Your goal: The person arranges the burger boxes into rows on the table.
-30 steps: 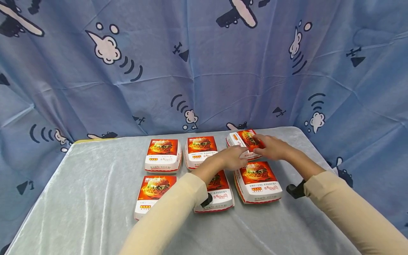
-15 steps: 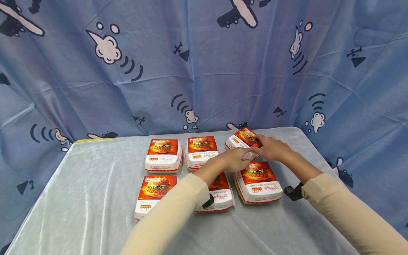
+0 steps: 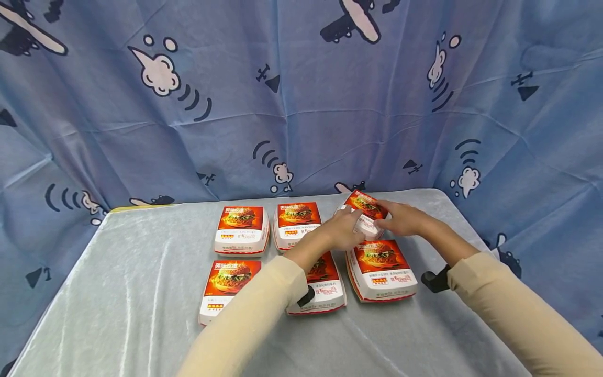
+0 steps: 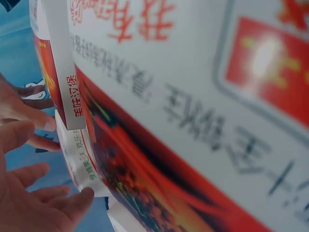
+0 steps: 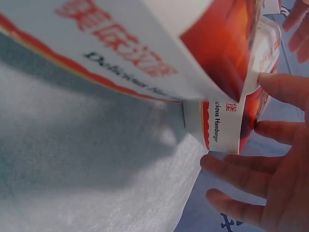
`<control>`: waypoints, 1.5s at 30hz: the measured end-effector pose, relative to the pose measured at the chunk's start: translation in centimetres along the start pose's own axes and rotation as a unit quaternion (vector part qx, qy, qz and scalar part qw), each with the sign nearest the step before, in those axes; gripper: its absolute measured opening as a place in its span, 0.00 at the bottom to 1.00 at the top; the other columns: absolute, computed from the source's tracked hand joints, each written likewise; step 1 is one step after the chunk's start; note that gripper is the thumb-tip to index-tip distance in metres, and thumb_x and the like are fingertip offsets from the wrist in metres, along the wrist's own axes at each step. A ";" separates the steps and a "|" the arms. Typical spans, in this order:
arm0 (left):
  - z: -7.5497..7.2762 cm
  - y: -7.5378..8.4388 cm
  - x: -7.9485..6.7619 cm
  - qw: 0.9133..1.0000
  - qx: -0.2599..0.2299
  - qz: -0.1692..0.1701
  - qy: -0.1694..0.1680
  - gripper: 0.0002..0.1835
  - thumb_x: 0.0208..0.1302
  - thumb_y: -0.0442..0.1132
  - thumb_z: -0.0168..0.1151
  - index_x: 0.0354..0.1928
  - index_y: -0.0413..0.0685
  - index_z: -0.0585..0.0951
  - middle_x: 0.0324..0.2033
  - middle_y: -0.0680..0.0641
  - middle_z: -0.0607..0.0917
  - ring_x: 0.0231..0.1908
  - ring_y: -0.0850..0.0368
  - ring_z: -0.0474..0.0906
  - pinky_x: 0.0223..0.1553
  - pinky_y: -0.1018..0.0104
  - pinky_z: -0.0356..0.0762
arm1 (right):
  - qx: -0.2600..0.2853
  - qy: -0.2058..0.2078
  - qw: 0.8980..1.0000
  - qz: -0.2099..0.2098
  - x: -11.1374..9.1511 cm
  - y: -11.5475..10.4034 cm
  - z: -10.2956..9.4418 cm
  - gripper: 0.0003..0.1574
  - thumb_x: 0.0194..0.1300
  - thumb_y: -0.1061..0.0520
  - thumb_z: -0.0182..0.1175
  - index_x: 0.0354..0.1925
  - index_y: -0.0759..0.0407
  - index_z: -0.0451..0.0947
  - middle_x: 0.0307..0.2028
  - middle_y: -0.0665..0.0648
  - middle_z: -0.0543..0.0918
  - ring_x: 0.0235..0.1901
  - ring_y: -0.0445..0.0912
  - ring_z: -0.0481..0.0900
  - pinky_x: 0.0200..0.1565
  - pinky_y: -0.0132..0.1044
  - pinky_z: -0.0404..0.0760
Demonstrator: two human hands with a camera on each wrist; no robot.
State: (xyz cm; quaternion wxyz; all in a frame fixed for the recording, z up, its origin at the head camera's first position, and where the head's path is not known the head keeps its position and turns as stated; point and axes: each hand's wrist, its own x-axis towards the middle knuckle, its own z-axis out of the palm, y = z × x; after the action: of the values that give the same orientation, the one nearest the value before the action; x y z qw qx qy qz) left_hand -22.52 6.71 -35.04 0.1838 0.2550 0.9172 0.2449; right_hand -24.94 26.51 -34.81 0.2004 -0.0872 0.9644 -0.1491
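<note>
At the back right of the table, a burger box [image 3: 363, 201] with a red picture top sits askew between both hands. My left hand [image 3: 345, 231] is at its left front side; in the left wrist view its spread fingers [image 4: 79, 200] reach close to the box's white side [image 4: 79, 154]. On the other side is my right hand [image 3: 404, 217], its fingers relaxed; the right wrist view shows thumb and forefinger touching the box [image 5: 224, 128]. Directly before it lies the front right burger box [image 3: 381, 262], and the front middle box [image 3: 325, 293] is partly hidden by the left forearm.
Back left [image 3: 240, 228] and back middle burger boxes [image 3: 297, 217] stand in the rear row. The front left box [image 3: 231, 280] is partly covered by the left sleeve. Behind the grey-covered table [image 3: 127, 293] hangs a blue patterned curtain [image 3: 301, 104].
The back right box has turned counterclockwise, its white label swinging from the left toward the front. My left hand shifted toward the right hand, then back left.
</note>
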 end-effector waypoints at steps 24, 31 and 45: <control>-0.2 -0.5 -0.3 1.000 -0.006 0.016 -0.013 0.34 0.73 0.47 0.55 0.77 0.51 0.59 0.71 0.48 0.68 0.71 0.55 0.62 0.69 0.62 0.60 | 0.006 0.044 0.998 -0.054 0.4 0.1 0.0 0.36 0.71 0.61 0.55 0.70 0.76 0.58 0.60 0.79 0.71 0.57 0.69 0.72 0.57 0.64 0.72; -0.2 -0.6 -0.5 0.999 0.009 0.029 -0.011 0.33 0.74 0.46 0.54 0.76 0.48 0.60 0.70 0.47 0.69 0.70 0.55 0.63 0.69 0.62 0.61 | 0.017 0.039 0.998 -0.054 0.8 0.4 0.3 0.35 0.72 0.61 0.53 0.72 0.73 0.57 0.63 0.79 0.69 0.58 0.68 0.72 0.59 0.64 0.71; -0.1 -0.3 -0.8 0.998 0.024 0.055 -0.013 0.32 0.73 0.45 0.54 0.75 0.46 0.62 0.70 0.46 0.70 0.70 0.54 0.63 0.69 0.65 0.59 | 0.059 0.023 0.995 -0.077 0.5 0.4 0.5 0.40 0.73 0.56 0.52 0.75 0.71 0.51 0.69 0.78 0.59 0.65 0.71 0.64 0.62 0.67 0.65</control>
State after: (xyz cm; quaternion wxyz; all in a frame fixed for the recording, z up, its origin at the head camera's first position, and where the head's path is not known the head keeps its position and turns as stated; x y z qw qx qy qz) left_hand -22.07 6.00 -34.98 0.1752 0.3126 0.9051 0.2289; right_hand -25.23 26.65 -35.51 0.1711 -0.1461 0.9486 -0.2225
